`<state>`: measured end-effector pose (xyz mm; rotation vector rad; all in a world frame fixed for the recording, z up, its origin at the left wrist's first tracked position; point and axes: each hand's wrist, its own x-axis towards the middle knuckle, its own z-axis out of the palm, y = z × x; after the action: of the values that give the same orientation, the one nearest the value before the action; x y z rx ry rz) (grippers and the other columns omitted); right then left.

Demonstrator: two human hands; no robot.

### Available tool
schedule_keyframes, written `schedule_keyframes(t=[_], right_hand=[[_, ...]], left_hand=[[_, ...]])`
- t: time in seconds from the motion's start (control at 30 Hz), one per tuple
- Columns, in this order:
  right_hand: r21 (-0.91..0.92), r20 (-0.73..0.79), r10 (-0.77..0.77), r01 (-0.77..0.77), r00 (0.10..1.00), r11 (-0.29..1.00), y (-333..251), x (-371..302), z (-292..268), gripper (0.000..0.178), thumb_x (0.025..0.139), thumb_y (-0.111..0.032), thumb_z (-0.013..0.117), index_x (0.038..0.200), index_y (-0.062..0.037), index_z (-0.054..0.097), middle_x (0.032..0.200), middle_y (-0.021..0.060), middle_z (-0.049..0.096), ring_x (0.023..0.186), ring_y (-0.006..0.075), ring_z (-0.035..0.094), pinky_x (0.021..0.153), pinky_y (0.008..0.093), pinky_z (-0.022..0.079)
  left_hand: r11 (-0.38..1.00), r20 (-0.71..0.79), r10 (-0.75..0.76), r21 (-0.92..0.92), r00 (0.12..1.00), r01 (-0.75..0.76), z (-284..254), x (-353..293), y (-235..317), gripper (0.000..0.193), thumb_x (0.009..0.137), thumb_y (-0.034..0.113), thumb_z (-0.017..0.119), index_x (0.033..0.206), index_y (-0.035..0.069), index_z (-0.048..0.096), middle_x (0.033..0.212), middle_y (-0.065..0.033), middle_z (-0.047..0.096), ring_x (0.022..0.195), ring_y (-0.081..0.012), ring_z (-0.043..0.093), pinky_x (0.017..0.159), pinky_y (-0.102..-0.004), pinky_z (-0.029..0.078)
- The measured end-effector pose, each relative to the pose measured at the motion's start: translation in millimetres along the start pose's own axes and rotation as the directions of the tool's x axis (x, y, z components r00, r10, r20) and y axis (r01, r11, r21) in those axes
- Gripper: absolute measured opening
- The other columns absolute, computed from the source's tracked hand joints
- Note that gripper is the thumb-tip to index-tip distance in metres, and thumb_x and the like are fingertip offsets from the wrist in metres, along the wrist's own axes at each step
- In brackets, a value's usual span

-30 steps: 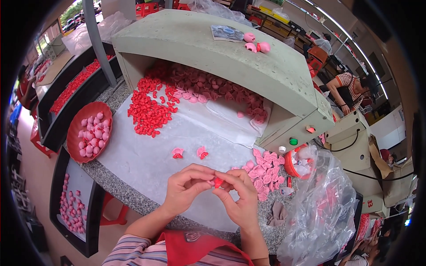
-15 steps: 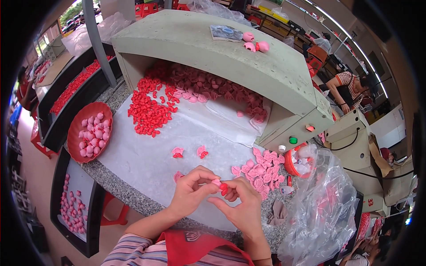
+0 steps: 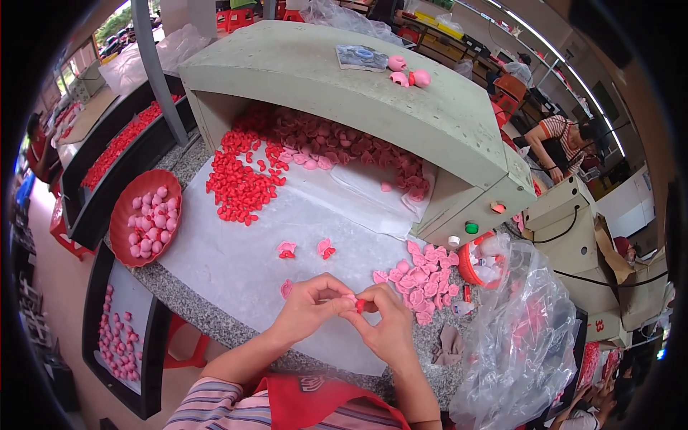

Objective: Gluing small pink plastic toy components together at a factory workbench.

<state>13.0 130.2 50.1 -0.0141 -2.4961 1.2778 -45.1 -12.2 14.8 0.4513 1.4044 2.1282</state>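
Over the near part of the white sheet (image 3: 229, 251), my two hands meet at a small red and pink piece. My left hand (image 3: 315, 304) pinches its pink part, mostly covered by the fingertips. The red part (image 3: 360, 305) shows between the hands, and the fingers of my right hand (image 3: 387, 322) are closed on it. Just beyond lie two pink pieces with red parts attached, one on the left (image 3: 287, 249) and one on the right (image 3: 326, 249). A single pink piece (image 3: 287, 289) rests beside my left hand. Right of my hands spreads a pile of pink cupped pieces (image 3: 423, 283).
A grey-green metal hood (image 3: 344, 93) arches over the back, with red pieces (image 3: 244, 186) heaped at its left opening. At the left edge stands a red bowl (image 3: 118, 222) of pink balls. On the right are an orange-red tub (image 3: 469, 269) and a clear plastic bag (image 3: 516, 337).
My right hand has moved in toward my left, and its thumb has closed onto the red part. The pieces on the sheet lie as before.
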Motion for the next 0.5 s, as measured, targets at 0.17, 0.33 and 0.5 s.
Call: schedule_keyframes(t=[0.17, 0.33, 0.5], right_hand=[[-0.006, 0.019, 0.057, -0.057, 0.998, 0.998, -7.0, 1.4, -1.2, 0.023, 0.062, -0.006, 0.074, 0.079, -0.0040, 0.058, 0.071, 0.0030, 0.056, 0.061, 0.0135, 0.056, 0.056, 0.0241, 0.046], [0.028, -0.010, -0.064, 0.064, 0.998, 0.998, 1.2, 5.2, 7.6, 0.023, 0.063, -0.004, 0.073, 0.079, -0.0033, 0.058, 0.072, 0.0038, 0.057, 0.061, 0.0139, 0.057, 0.055, 0.0242, 0.046], [0.037, -0.057, -0.163, 0.165, 0.985, 0.986, 30.0, 15.3, 19.6, 0.021, 0.063, -0.002, 0.070, 0.079, -0.0036, 0.056, 0.077, 0.0055, 0.059, 0.063, 0.0147, 0.060, 0.052, 0.0253, 0.048]], left_hand=[[0.997, 0.013, 0.008, 0.073, 1.000, -0.009, -1.8, -6.3, 8.9, 0.015, 0.078, -0.005, 0.060, 0.092, -0.003, 0.056, 0.095, -0.0084, 0.054, 0.086, -0.0153, 0.059, 0.076, -0.0280, 0.052], [0.994, 0.021, 0.060, 0.095, 0.998, -0.061, -5.9, -3.5, 8.0, 0.018, 0.075, -0.009, 0.060, 0.091, -0.003, 0.055, 0.095, -0.0083, 0.051, 0.087, -0.0151, 0.057, 0.077, -0.0281, 0.052], [0.967, -0.141, 0.188, 0.201, 0.972, -0.158, -3.9, 9.7, -9.6, 0.014, 0.075, -0.003, 0.063, 0.087, -0.001, 0.057, 0.092, -0.0062, 0.054, 0.088, -0.0123, 0.056, 0.074, -0.0258, 0.051]])
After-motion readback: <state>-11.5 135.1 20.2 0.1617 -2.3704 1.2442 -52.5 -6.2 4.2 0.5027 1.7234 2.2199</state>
